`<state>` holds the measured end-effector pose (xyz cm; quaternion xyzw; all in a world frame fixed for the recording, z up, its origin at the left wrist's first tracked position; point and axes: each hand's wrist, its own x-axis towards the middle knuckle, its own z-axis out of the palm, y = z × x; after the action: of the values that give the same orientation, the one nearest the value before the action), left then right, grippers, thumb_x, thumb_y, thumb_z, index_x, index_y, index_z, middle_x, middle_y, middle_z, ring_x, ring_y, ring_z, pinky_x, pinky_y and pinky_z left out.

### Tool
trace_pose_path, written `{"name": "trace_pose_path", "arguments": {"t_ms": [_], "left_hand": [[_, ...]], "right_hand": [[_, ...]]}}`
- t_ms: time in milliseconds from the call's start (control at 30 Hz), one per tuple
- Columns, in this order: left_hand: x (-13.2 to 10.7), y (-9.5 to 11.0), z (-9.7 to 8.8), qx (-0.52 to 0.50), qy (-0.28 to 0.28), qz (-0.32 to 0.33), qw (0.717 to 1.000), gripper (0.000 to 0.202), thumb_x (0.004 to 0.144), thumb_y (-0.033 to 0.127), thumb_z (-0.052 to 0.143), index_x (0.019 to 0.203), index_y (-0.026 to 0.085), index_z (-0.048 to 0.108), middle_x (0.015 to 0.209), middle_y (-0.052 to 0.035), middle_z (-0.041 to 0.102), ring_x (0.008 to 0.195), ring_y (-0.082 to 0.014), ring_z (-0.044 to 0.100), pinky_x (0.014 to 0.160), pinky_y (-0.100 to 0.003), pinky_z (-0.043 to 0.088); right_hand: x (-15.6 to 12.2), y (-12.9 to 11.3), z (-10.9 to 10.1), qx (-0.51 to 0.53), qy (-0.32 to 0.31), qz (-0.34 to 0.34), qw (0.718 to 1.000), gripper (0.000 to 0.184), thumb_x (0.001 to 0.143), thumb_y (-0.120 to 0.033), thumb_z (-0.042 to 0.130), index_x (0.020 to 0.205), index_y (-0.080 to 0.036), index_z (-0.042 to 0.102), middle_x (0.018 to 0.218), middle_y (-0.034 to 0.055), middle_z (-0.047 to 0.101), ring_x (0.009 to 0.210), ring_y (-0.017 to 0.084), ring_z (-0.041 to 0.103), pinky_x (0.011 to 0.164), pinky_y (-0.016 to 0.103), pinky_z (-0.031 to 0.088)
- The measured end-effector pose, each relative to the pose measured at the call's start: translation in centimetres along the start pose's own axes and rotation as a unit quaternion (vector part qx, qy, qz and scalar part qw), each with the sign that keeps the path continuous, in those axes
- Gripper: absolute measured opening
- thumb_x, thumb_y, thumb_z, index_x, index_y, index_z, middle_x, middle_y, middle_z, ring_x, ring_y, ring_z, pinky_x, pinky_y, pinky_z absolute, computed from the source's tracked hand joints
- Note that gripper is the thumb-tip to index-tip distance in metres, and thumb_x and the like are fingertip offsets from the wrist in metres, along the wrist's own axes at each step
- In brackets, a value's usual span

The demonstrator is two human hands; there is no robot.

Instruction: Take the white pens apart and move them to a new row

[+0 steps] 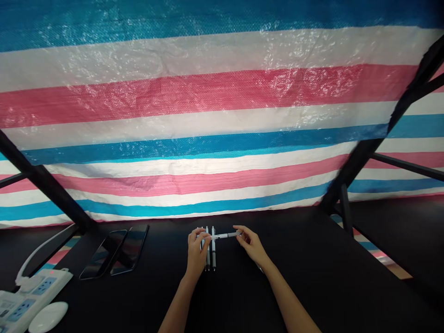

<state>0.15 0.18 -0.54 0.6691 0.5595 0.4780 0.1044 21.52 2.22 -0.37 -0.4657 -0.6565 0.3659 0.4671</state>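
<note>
A white pen with a grey grip (227,236) lies crosswise between my two hands. My left hand (197,249) is closed, its thumb and fingertips pinching the pen's left end. At the other end, the fingertips of my right hand (251,244) close around the grey part and hide the tip. Under and beside my left hand, several similar pens (213,254) lie side by side on the black table (229,300), pointing toward me. Part of them is covered by my left fingers. A thin light object (259,268) shows beside my right wrist, mostly hidden.
Two dark flat devices with glossy screens (104,255) lie on the left. Nearer the left corner are a white power strip (41,289) with a cable and a white rounded object (48,317). Black frame bars (360,162) and a striped plastic sheet (208,180) stand behind.
</note>
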Motion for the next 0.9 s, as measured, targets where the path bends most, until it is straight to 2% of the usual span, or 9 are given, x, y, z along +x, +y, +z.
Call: {"name": "trace_pose_path", "arguments": {"t_ms": [100,233,333,500,633,800,900], "left_hand": [[0.02,-0.01,0.0,-0.002,0.005,-0.002,1.0,0.022,0.087,0.031,0.046,0.081,0.022,0.066,0.099,-0.0071,0.056,0.098,-0.0228,0.053,0.085,-0.04,0.046],[0.03,0.03,-0.02,-0.001,0.003,0.001,1.0,0.021,0.086,0.03,0.047,0.081,0.022,0.066,0.098,-0.007,0.057,0.098,-0.0224,0.053,0.085,-0.04,0.046],[0.04,0.0,0.0,-0.003,0.007,0.007,1.0,0.021,0.086,0.03,0.047,0.082,0.022,0.066,0.098,-0.0069,0.057,0.097,-0.0224,0.053,0.085,-0.04,0.046],[0.03,-0.08,0.07,-0.013,0.008,-0.007,1.0,0.022,0.086,0.031,0.046,0.082,0.021,0.066,0.098,-0.0074,0.057,0.097,-0.0225,0.053,0.083,-0.04,0.047],[0.02,-0.04,0.07,-0.025,0.005,-0.01,1.0,0.021,0.086,0.031,0.047,0.082,0.022,0.066,0.098,-0.0073,0.056,0.098,-0.0224,0.053,0.083,-0.039,0.048],[0.04,-0.15,0.06,-0.031,0.0,-0.012,0.999,0.021,0.086,0.031,0.046,0.082,0.022,0.065,0.098,-0.0075,0.056,0.099,-0.0224,0.053,0.085,-0.04,0.047],[0.06,-0.3,0.12,-0.034,-0.002,-0.02,0.999,0.022,0.087,0.032,0.046,0.082,0.021,0.065,0.098,-0.0079,0.056,0.099,-0.0225,0.052,0.084,-0.04,0.047]], "right_hand": [[-0.09,-0.28,-0.03,0.008,0.008,-0.003,1.0,0.039,0.081,-0.044,0.054,0.113,-0.023,0.061,0.085,0.0032,0.061,0.061,0.014,0.049,0.057,0.026,0.04],[-0.14,-0.47,-0.01,-0.017,-0.001,0.013,1.0,0.035,0.087,-0.045,0.045,0.103,-0.021,0.064,0.068,0.0023,0.061,0.063,0.017,0.054,0.06,0.028,0.04],[-0.08,-0.36,0.12,-0.038,-0.021,0.01,0.999,0.033,0.087,-0.045,0.045,0.097,-0.02,0.065,0.059,0.0016,0.06,0.058,0.017,0.054,0.057,0.028,0.039],[-0.04,-0.13,0.31,0.006,-0.012,-0.023,1.0,0.031,0.079,-0.036,0.056,0.106,-0.022,0.06,0.076,0.0013,0.06,0.066,0.016,0.054,0.065,0.028,0.043],[-0.04,-0.3,0.43,-0.004,0.003,-0.009,1.0,0.03,0.078,-0.036,0.056,0.105,-0.022,0.061,0.081,0.0024,0.061,0.07,0.017,0.054,0.07,0.03,0.044],[0.15,-0.34,0.56,-0.043,-0.018,-0.001,0.999,0.031,0.088,-0.043,0.044,0.093,-0.02,0.064,0.059,0.0015,0.062,0.059,0.018,0.056,0.066,0.031,0.043],[0.15,-0.14,0.55,-0.043,-0.026,-0.012,0.999,0.028,0.087,-0.039,0.046,0.097,-0.02,0.063,0.056,0.0002,0.061,0.057,0.017,0.056,0.065,0.031,0.043]]}}
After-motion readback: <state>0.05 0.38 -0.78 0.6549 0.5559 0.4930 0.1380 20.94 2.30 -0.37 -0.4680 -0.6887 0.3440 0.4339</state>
